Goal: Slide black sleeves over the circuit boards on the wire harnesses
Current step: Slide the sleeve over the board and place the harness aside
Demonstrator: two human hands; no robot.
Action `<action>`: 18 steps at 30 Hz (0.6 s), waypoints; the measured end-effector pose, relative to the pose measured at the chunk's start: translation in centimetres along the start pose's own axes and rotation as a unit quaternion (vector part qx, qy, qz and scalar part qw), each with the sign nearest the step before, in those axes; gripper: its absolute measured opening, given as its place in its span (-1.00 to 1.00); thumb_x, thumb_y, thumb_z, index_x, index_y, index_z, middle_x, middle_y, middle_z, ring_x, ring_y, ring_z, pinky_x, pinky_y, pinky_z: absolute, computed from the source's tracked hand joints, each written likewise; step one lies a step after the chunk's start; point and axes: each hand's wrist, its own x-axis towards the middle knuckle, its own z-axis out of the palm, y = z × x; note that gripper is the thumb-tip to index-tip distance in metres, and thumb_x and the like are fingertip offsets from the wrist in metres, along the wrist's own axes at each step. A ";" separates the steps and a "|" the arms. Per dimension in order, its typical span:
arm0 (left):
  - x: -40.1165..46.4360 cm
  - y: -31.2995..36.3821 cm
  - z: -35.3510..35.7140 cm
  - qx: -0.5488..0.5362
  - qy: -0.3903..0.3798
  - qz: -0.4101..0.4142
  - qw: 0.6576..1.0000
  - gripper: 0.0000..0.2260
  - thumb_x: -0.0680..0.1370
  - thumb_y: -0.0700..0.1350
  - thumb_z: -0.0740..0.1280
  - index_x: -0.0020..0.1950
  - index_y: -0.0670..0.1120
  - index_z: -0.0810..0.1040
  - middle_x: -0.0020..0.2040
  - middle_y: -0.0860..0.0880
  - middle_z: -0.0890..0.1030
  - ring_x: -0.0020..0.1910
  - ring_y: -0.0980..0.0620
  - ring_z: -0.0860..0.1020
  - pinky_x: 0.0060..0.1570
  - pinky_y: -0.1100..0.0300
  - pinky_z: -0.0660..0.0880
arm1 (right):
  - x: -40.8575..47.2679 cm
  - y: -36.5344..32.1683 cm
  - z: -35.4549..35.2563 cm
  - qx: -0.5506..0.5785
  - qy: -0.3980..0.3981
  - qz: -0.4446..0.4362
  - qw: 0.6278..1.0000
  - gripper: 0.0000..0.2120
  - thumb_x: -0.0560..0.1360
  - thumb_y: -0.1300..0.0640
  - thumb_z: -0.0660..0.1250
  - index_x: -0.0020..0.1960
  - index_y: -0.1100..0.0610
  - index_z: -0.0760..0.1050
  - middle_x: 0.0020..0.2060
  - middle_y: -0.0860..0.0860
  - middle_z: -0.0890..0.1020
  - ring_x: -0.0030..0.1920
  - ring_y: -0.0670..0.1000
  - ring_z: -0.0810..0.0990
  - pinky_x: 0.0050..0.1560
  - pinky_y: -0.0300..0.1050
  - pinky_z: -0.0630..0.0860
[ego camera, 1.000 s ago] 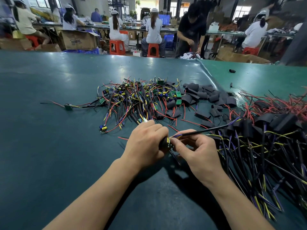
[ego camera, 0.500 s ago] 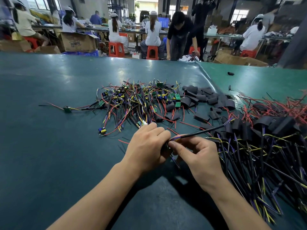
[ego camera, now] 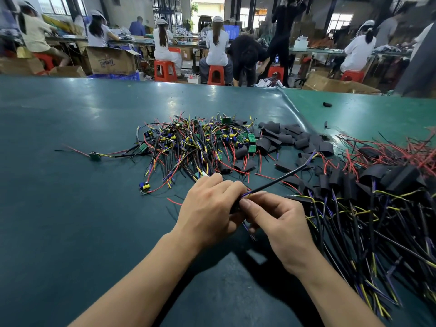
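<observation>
Since a second ago, barely a shift: our left hand (ego camera: 207, 208) and right hand (ego camera: 278, 223) keep pinching one harness (ego camera: 278, 179) over the green table (ego camera: 70, 208), black sleeve (ego camera: 236, 206) between. Mid-slide; next, push sleeve fully over the hidden board.

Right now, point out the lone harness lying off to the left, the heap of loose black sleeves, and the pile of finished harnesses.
Lone harness (ego camera: 95, 156), head view: on its green circuit board.
Loose black sleeves (ego camera: 286, 138), head view: mid-heap sleeve.
Finished harnesses (ego camera: 398, 177), head view: a sleeved board atop the pile.
</observation>
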 end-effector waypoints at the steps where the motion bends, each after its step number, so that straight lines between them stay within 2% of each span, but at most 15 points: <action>1: 0.0 0.1 0.0 -0.008 0.006 -0.007 1.000 -0.79 0.35 -0.09 0.45 -0.07 -0.16 0.62 -0.32 -0.03 0.55 -0.32 -0.10 0.44 -0.31 0.07 0.40 | 0.0 0.0 0.0 0.001 -0.002 0.005 1.000 -0.94 0.46 0.18 0.44 -0.11 0.10 0.69 -0.27 0.12 0.69 -0.30 -0.10 0.58 -0.39 -0.23 0.50; 4: 0.0 0.1 -0.2 -0.041 -0.002 -0.049 0.998 -0.63 0.37 -0.03 0.42 0.12 -0.16 0.61 -0.34 0.00 0.49 -0.28 -0.04 0.39 -0.25 0.09 0.38 | 0.0 -0.2 0.2 0.019 0.008 0.013 1.000 -0.94 0.43 0.13 0.44 -0.14 0.09 0.69 -0.30 0.07 0.69 -0.31 -0.10 0.58 -0.38 -0.25 0.50; 6: 0.0 -0.1 -0.3 -0.063 -0.032 -0.100 0.993 -0.60 0.37 -0.01 0.45 0.15 -0.14 0.60 -0.32 -0.02 0.49 -0.27 -0.09 0.46 -0.22 0.05 0.43 | -0.1 -0.4 0.2 0.034 0.025 0.010 0.999 -0.92 0.40 0.11 0.45 -0.16 0.10 0.69 -0.33 0.01 0.68 -0.32 -0.13 0.58 -0.36 -0.27 0.50; 9: -0.1 -0.5 0.0 -0.061 -0.015 -0.132 0.989 -0.83 0.39 -0.06 0.48 -0.20 -0.13 0.58 -0.40 -0.04 0.50 -0.35 -0.14 0.48 -0.30 0.10 0.43 | -0.1 -0.6 0.2 0.043 0.033 0.007 0.999 -0.93 0.44 0.22 0.46 -0.18 0.10 0.70 -0.32 0.02 0.69 -0.33 -0.12 0.58 -0.38 -0.27 0.49; 11: 0.0 -0.5 0.1 -0.058 0.013 -0.149 0.987 -0.74 0.46 -0.03 0.43 -0.35 -0.12 0.49 -0.46 -0.01 0.46 -0.41 -0.10 0.42 -0.33 0.18 0.33 | -0.2 -0.7 0.2 0.042 0.018 0.009 0.999 -0.84 0.44 0.28 0.45 -0.19 0.04 0.71 -0.33 0.00 0.68 -0.35 -0.13 0.57 -0.37 -0.26 0.49; 14: 0.0 -0.5 0.2 -0.054 0.031 -0.146 0.987 -0.68 0.52 0.00 0.38 -0.37 -0.10 0.44 -0.46 0.00 0.44 -0.41 -0.09 0.37 -0.33 0.17 0.30 | -0.2 -0.8 0.3 0.039 -0.003 0.006 0.999 -0.75 0.43 0.34 0.45 -0.23 -0.01 0.70 -0.34 -0.05 0.67 -0.34 -0.17 0.58 -0.29 -0.32 0.51; 18: 0.0 -0.7 0.4 -0.062 0.008 -0.117 0.991 -0.72 0.53 -0.03 0.34 -0.34 -0.11 0.45 -0.44 -0.02 0.50 -0.39 -0.09 0.38 -0.34 0.15 0.31 | -0.1 -0.9 0.4 0.017 -0.006 0.002 1.000 -0.76 0.40 0.39 0.47 -0.21 0.04 0.63 -0.30 -0.07 0.68 -0.32 -0.17 0.61 -0.26 -0.33 0.51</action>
